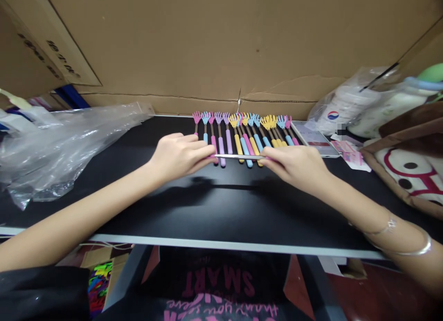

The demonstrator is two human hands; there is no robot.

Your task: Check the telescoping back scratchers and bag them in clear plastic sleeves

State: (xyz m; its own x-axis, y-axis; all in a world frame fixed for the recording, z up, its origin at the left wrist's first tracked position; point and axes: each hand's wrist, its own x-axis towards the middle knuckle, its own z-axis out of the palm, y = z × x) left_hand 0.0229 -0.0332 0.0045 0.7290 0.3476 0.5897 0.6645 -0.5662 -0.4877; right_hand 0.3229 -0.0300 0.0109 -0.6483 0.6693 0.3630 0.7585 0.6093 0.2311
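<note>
A telescopic back scratcher is stretched level between my hands above the black table (pixel 235 215), its thin metal rod (pixel 238 157) bare in the middle. My left hand (pixel 182 155) is closed round one end and my right hand (pixel 297 164) round the other. A little pink shows at both grips; the rest of each end is hidden by fingers. Just behind lies a row of several back scratchers (pixel 228 136) in pink, blue, purple and yellow, claw heads pointing away from me. The held rod crosses in front of their handles.
Clear plastic bags (pixel 79 145) lie on the left. At the right are a phone (pixel 320 143), a bagged Pepsi cup (pixel 349 109), a bottle (pixel 384 109) and a brown bag (pixel 411 164). A cardboard wall (pixel 207 44) closes the back. Below stands a box of colourful pieces (pixel 100 282).
</note>
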